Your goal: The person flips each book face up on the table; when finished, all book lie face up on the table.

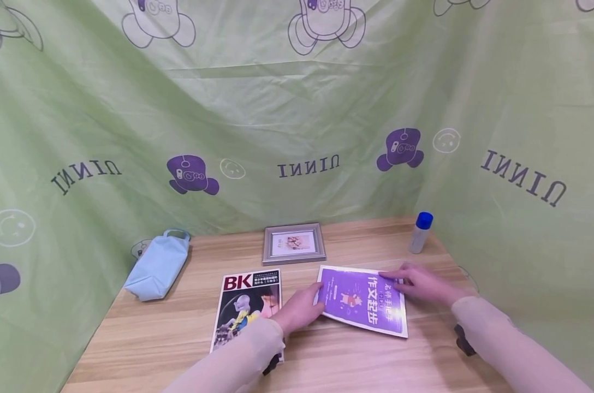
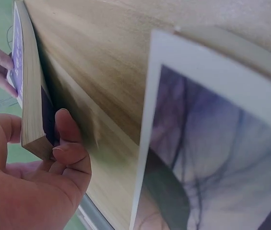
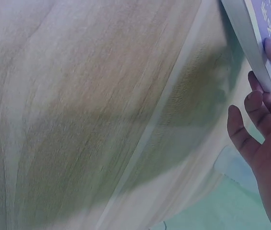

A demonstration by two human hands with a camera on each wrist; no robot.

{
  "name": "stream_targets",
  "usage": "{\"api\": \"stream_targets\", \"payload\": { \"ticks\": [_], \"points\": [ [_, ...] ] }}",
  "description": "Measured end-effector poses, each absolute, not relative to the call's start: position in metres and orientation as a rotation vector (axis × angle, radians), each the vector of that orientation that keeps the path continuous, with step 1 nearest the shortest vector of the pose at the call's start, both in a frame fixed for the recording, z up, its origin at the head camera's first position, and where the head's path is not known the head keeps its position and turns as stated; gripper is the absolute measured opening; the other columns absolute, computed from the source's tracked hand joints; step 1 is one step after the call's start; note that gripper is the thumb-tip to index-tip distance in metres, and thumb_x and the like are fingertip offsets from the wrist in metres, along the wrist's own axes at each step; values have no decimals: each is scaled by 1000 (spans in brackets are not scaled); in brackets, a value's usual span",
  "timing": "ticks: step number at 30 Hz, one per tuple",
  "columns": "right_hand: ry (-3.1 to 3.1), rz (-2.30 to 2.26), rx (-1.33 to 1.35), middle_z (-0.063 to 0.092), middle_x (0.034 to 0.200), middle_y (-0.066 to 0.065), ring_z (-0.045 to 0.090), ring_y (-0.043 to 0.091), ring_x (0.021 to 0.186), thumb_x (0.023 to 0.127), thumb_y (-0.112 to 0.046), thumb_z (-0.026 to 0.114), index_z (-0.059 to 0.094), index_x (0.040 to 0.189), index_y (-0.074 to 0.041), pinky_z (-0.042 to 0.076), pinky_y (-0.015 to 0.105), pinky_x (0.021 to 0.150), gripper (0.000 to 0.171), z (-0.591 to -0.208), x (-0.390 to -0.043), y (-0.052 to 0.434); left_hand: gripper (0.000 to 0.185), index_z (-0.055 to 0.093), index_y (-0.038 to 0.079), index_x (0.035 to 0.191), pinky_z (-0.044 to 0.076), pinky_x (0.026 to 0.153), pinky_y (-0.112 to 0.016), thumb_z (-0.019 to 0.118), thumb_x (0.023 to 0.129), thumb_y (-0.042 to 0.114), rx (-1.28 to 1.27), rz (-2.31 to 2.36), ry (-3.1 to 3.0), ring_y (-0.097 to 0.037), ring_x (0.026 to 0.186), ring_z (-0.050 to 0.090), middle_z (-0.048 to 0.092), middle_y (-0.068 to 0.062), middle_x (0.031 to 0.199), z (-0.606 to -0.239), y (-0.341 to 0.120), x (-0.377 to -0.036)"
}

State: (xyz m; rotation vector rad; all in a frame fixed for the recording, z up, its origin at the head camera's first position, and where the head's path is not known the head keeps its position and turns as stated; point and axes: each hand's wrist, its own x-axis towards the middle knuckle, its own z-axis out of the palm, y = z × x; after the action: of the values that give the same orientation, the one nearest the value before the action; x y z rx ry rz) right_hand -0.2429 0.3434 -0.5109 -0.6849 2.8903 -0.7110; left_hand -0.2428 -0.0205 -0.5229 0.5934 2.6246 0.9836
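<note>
Both hands hold a purple book [image 1: 351,305] slightly above the table, its cover facing up and its white title turned sideways. At the book's left edge, the left hand [image 1: 299,310] pinches a corner; in the left wrist view its thumb lies over the cover and its fingers [image 2: 70,153] curl underneath. On the opposite side the right hand [image 1: 422,283] grips the far right corner, thumb on top and fingers [image 3: 260,112] below, as the right wrist view shows. A BK magazine [image 1: 245,303] lies flat beside the left hand, partly covered by the left forearm.
A silver picture frame [image 1: 294,244] lies at the back of the wooden table [image 1: 366,365]. A light blue pouch [image 1: 158,267] sits at the left edge, and a bottle with a blue cap [image 1: 420,233] stands at the back right. Green printed cloth [image 1: 257,109] hangs around the table.
</note>
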Motion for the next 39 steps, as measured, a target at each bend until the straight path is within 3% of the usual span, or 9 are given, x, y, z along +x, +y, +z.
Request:
{"api": "stream_targets", "payload": {
  "ticks": [7,12,21,27,35,39],
  "points": [
    [2912,-644,-665,59,100,-2,54,9,84,99,-23,72,66,143,-19,52,32,75,45,-515,-243,344,62,42,3,158,50,102,-46,62,101,19,593,936,2643,-25,106,64,53,-21,151,-521,-19,-242],
    [2904,-615,-643,60,101,-1,54,9,83,100,-24,71,64,145,-20,52,31,74,46,-514,-243,343,60,43,4,157,46,110,-49,61,103,20,617,899,2672,-32,121,64,56,-21,149,-520,-19,-243],
    [2954,-532,-688,60,99,-3,57,9,85,99,-23,72,66,143,-20,55,35,77,45,-515,-243,343,59,46,4,156,45,112,-46,64,103,23,708,753,2737,-36,132,58,57,-18,148,-522,-21,-244],
    [3000,-505,-713,59,99,-3,55,8,82,99,-22,72,66,143,-21,54,34,74,45,-523,-243,344,58,52,2,151,48,108,-47,70,99,20,778,689,2779,-38,127,62,62,-20,141,-520,-22,-246],
    [3022,-500,-661,57,114,6,56,10,88,99,-18,71,66,143,-20,54,32,77,44,-533,-241,343,56,57,3,147,53,102,-45,72,97,24,854,538,2821,-36,118,67,68,-19,132,-518,-23,-249],
    [3053,-524,-655,52,115,6,53,8,83,97,-14,72,68,140,-19,53,28,72,43,-533,-239,340,55,60,3,143,55,98,-44,74,95,25,896,476,2832,-35,113,69,71,-18,128,-516,-22,-254]
  ]
}}
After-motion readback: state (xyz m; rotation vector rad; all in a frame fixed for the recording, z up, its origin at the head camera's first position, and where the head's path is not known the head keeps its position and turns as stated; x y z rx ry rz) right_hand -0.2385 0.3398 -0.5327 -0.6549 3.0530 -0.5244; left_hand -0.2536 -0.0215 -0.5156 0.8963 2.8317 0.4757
